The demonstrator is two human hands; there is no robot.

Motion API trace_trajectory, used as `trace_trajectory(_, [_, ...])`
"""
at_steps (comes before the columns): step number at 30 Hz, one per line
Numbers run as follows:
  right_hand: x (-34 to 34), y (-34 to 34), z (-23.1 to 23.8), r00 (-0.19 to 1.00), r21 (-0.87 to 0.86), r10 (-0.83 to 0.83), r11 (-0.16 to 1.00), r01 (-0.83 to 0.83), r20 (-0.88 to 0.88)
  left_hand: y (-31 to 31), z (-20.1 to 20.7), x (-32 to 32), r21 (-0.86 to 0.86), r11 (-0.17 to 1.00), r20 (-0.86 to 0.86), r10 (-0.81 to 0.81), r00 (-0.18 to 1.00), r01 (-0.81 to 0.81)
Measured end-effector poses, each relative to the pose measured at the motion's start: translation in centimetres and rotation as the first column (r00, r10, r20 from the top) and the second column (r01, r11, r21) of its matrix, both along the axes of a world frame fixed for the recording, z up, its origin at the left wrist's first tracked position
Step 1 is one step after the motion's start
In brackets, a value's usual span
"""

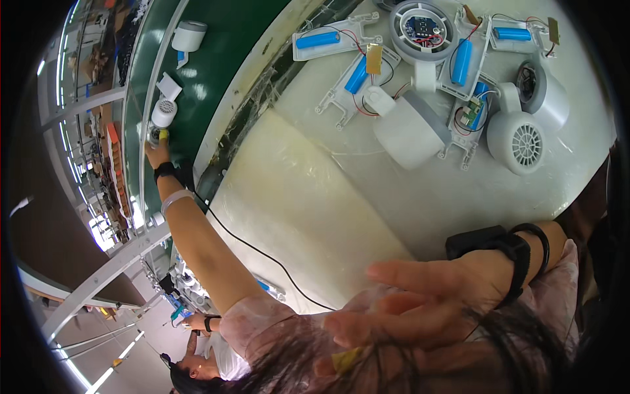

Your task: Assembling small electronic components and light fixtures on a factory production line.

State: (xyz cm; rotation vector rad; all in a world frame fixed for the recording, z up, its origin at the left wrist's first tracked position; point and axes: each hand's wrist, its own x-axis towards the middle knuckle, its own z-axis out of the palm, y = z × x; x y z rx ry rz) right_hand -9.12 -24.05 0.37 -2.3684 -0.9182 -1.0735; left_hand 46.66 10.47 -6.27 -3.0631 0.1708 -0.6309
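Note:
My left arm reaches far out over the green conveyor belt [216, 39] on the left. My left hand [156, 152] is closed around a small round grey-white fan housing [153, 136], mostly hidden by the fingers; a yellow cover sits on one fingertip. Just beyond it lies a white vented fan housing [164, 113] beside a white plate [169, 87]. Close to me, my right hand [420, 295] hangs in the air above my lap, fingers spread and holding nothing. It also wears a yellow fingertip cover [346, 360]. Loose hair partly hides it.
Several white handle shells with blue batteries [461, 62] and wires lie across the table [459, 203], among grey-white fan heads [410, 128]. Another white housing [189, 36] rests farther up the belt. A black cable [262, 253] runs along my left side. A co-worker [223, 354] sits at lower left.

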Motion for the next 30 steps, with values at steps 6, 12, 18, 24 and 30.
trace_trajectory(6, [0.5, 0.6, -0.8, 0.927, 0.158, -0.012, 0.984, 0.077, -0.376, -2.4, 0.9, -3.6, -0.661, 0.712, -0.36, -0.026, 0.933, -0.235])
trace_trajectory(12, [0.6, 2.2, -0.9, 0.924, 0.159, -0.044, 0.981, 0.112, -0.38, 0.7, 7.5, -10.6, -0.892, -0.167, -0.298, -0.48, 0.825, -0.42])
trace_trajectory(18, [0.5, 1.7, -2.7, 0.88, 0.253, 0.005, 0.959, 0.13, -0.474, -6.5, 7.9, -30.9, -0.85, -0.318, -0.024, -0.773, 0.635, -0.419])
trace_trajectory(24, [1.2, 1.2, -2.5, 0.603, 0.542, 0.228, 0.735, 0.409, -0.764, -10.4, 5.5, -44.3, -0.773, -0.039, -0.204, -0.93, 0.306, -0.633])
trace_trajectory(30, [3.3, 1.4, -5.6, 0.385, 0.823, 0.761, 0.332, 0.461, -0.523, -12.2, 6.8, -47.8, -0.886, 0.244, -0.29, -0.955, 0.061, -0.394])
